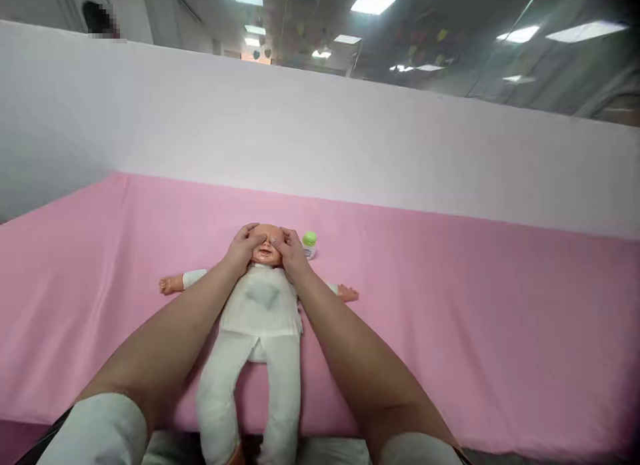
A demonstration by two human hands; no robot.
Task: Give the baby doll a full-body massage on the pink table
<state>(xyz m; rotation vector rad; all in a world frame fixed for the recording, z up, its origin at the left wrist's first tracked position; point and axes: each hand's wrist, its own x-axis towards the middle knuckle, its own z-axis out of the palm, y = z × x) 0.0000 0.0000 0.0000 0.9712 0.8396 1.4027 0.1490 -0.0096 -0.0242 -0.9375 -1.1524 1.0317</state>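
A baby doll (260, 312) with a white cloth body lies on its back, its head at the far end and its legs towards me. My left hand (244, 246) is wrapped round the left side of the doll's head, thumb across the face near the eye. On the other side, my right hand (292, 249) cups the head in the same way, its thumb also by the eye. The doll's eyes are hidden; its mouth and forehead show. A greyish patch marks its chest. Both doll arms stretch outward, partly behind my forearms.
Just right of my right hand stands a small white jar (309, 246) with a green lid. A pink sheet (450, 332) covers the table, with folds here and there. Behind it rises a white partition (320, 132). The table's front edge is close to my body.
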